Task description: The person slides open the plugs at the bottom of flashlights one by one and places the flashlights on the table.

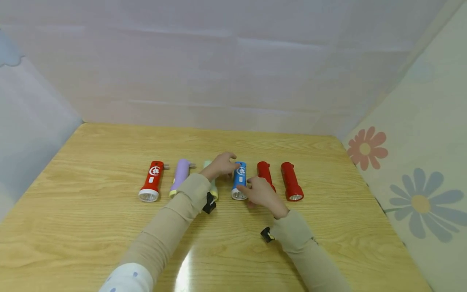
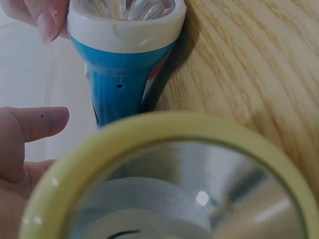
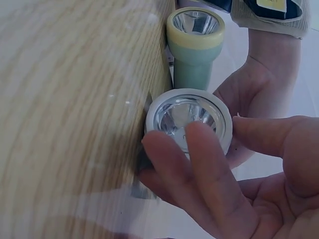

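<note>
A blue flashlight [image 1: 239, 178] with a white head lies in the middle of a row on the table. My left hand [image 1: 221, 164] reaches over the light green flashlight [image 3: 194, 64], its fingers spread by the blue flashlight's tail end. In the left wrist view, the light green flashlight's yellow rim [image 2: 179, 124] fills the foreground. My right hand [image 1: 260, 191] is at the blue flashlight's head, thumb tip by the white rim [image 3: 227, 117] and loosely bent fingers [image 3: 209, 159] in front of the lens. It partly covers a red flashlight [image 1: 264, 170].
To the left lie a purple flashlight [image 1: 181, 174] and a red one with a white head [image 1: 153, 178], metal plug prongs sticking out of both. Another red flashlight [image 1: 291, 180] lies at the right end. A pale sheet [image 1: 219, 81] hangs behind the wooden table [image 1: 91, 227].
</note>
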`<state>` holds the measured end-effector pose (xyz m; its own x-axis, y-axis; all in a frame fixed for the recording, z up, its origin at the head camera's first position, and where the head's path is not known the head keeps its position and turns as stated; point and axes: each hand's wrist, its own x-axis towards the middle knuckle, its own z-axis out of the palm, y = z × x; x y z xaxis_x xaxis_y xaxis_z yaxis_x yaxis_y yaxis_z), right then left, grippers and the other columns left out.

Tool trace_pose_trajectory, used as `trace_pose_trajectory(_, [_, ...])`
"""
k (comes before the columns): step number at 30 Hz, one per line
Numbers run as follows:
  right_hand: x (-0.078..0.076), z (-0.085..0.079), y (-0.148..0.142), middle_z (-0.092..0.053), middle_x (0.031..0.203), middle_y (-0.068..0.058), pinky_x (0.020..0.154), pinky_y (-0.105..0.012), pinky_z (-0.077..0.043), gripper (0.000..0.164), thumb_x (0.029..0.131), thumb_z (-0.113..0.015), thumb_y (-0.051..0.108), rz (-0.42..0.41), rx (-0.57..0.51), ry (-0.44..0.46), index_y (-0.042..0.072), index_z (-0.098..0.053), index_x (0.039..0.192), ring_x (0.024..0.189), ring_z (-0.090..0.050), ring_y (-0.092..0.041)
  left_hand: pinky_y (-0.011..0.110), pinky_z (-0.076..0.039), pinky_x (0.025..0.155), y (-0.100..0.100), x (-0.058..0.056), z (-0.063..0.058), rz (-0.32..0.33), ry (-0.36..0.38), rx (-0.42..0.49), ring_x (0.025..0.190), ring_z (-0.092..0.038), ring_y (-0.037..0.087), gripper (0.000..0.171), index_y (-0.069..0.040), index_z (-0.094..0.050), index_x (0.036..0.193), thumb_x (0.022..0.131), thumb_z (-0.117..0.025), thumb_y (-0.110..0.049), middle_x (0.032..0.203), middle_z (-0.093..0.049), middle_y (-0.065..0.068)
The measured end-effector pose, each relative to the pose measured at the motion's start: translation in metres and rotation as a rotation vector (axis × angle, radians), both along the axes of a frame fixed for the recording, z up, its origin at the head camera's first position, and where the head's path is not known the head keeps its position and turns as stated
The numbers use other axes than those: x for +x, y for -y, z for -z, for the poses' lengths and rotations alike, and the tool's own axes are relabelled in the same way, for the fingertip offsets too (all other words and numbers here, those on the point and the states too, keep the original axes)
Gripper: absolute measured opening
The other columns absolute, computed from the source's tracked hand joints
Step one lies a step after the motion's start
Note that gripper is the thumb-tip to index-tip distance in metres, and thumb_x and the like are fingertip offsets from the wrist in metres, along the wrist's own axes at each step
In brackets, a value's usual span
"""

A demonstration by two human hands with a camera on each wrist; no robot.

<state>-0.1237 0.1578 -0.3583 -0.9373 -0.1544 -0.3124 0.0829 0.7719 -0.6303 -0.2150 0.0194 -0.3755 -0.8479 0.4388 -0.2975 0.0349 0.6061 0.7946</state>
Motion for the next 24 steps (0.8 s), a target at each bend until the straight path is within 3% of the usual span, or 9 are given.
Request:
trace_pose_trajectory(8, [-0.0009,0.0037,0.0028,-0.059,0.059,-0.009,0.042,-0.023,-0.037,0.029,0.09,-0.058,0.03,-0.017,0.042,-0.019,0.002,-0.058,0.081,0.047,-0.06,-0.02,0.029,-0.051,0.062,-0.0051,0.0016,0.0055,-0.014,0.033,0.019,0.07,-0.058,0.022,0.05,0.002,-0.037,0.135,0.093,-0.051,-0.02,0.119,-0.052,0.018])
trace_pose_trajectory(13, [-0.002,0.0042,0.0035,-0.053,0.054,-0.005,0.041,-0.022,-0.032,0.03,0.089,-0.059,0.03,-0.027,0.061,-0.049,0.003,-0.056,0.076,0.044,-0.055,-0.018,0.027,-0.051,0.06,-0.0068,0.0005,0.0056,-0.008,-0.002,-0.01,0.072,-0.058,0.02,0.041,0.006,-0.048,0.125,0.093,-0.051,-0.019,0.111,-0.056,0.018])
trace_pose_trajectory(19, [-0.0025,0.0042,0.0035,-0.039,0.05,0.0,0.04,-0.021,-0.025,0.033,0.089,-0.06,0.029,-0.044,0.084,-0.098,0.004,-0.052,0.068,0.041,-0.035,-0.011,0.027,-0.051,0.057,-0.0072,0.0003,0.0062,-0.017,-0.005,0.001,0.072,-0.059,0.02,0.038,0.007,-0.051,0.121,0.092,-0.051,-0.017,0.107,-0.057,0.019])
trace_pose_trajectory(24, [-0.0021,0.004,0.0035,-0.04,0.05,0.001,0.04,-0.021,-0.027,0.032,0.089,-0.059,0.028,-0.049,0.073,-0.107,0.005,-0.053,0.068,0.041,-0.037,-0.011,0.027,-0.051,0.058,-0.0066,-0.002,0.0104,-0.039,0.005,0.02,0.071,-0.06,0.02,0.036,0.005,-0.052,0.121,0.092,-0.051,-0.017,0.104,-0.058,0.017])
